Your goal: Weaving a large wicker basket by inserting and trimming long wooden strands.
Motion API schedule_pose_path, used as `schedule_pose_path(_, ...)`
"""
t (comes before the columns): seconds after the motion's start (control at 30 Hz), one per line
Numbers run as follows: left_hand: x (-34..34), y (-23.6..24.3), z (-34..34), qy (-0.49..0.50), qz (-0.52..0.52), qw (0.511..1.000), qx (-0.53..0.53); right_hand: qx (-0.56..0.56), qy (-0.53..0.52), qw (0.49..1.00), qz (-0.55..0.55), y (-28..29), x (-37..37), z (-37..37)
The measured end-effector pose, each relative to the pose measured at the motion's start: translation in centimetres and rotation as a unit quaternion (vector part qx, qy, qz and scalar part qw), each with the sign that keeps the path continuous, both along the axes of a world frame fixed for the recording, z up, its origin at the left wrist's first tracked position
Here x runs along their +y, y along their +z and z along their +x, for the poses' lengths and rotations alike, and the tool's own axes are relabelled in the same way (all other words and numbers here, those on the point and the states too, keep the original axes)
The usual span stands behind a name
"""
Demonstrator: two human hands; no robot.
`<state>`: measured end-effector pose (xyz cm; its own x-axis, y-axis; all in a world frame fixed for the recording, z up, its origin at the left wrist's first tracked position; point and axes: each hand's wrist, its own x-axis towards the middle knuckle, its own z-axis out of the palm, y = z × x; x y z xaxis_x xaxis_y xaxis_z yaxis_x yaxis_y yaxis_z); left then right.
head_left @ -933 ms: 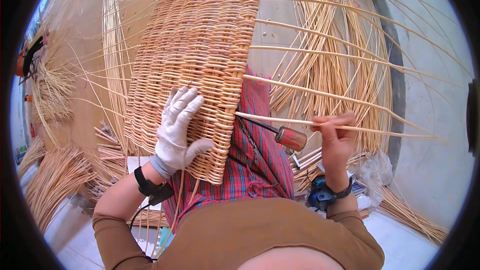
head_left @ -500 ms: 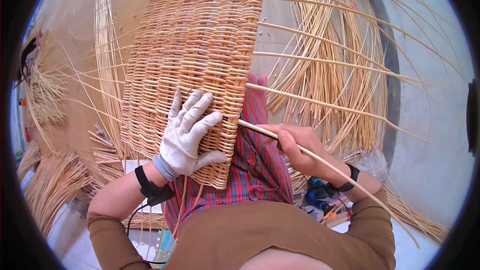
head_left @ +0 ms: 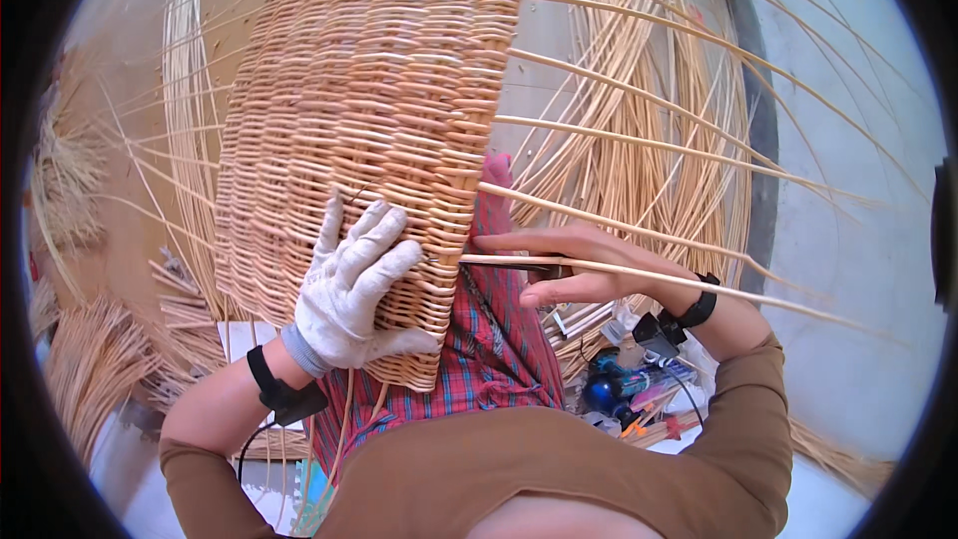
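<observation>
A wicker panel (head_left: 369,120), woven of light brown willow rods, leans across my lap with its stake ends sticking out at both sides. My left hand (head_left: 349,289), in a white work glove, lies flat on its lower part with the fingers spread. Close to the panel's right edge is my bare right hand (head_left: 594,245), its fingers stretched out and the thumb apart. A pale rod (head_left: 679,279) runs from that edge past the hand. Beside the rod, between thumb and fingers, a slim dark tool (head_left: 519,267) points at the weave; its exact kind is hard to make out.
Long loose rods (head_left: 639,130) lie on the floor to the right, and a bundle (head_left: 185,60) lies at the far left. More cut rods (head_left: 95,369) are heaped at the lower left. Near my right forearm sit a blue round object (head_left: 602,391) and small clutter.
My right hand has loosened from a closed grip to stretched fingers. The rod's outer end has swung up and away from me. Panel and left hand have shifted slightly left in view.
</observation>
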<state>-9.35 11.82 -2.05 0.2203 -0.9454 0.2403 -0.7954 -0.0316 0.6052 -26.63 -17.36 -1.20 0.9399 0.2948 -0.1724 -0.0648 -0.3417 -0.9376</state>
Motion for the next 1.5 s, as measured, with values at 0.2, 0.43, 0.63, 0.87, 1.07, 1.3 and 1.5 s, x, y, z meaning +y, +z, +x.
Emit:
schedule_pose_path(0.2, 0.1, 0.3, -0.2, 0.010, -0.002, 1.000, -0.016, 0.249, -0.102, 0.961, 0.064, 3.3, -0.2, -2.4)
schedule_pose_path(0.43, 0.4, 0.8, -0.1, 0.006, -0.010, 0.999, -0.030, 0.071, -0.290, 0.933, 0.200, 2.5, 2.9, -7.6)
schedule_pose_path(0.63, 0.3, 0.7, -0.4, 0.014, -0.018, 1.000, -0.012, -0.244, -0.397, 0.834, 0.295, -0.2, 5.5, -4.7)
schedule_pose_path(0.87, 0.0, 1.2, -0.3, 0.017, -0.018, 1.000, -0.006, -0.327, -0.528, 0.738, 0.263, 0.9, 6.5, -4.2)
schedule_pose_path(1.07, 1.4, 2.2, -0.1, 0.042, -0.006, 0.999, -0.015, -0.424, -0.486, 0.723, 0.248, 11.3, 7.4, -0.6)
schedule_pose_path(1.3, 0.0, 0.0, -1.3, 0.007, -0.109, 0.992, 0.060, -0.230, -0.305, 0.894, 0.234, 13.9, 7.1, 12.9)
schedule_pose_path(1.5, 0.7, -3.1, -2.3, 0.070, -0.125, 0.990, -0.012, -0.229, -0.203, 0.934, 0.187, 16.7, 25.9, 28.8)
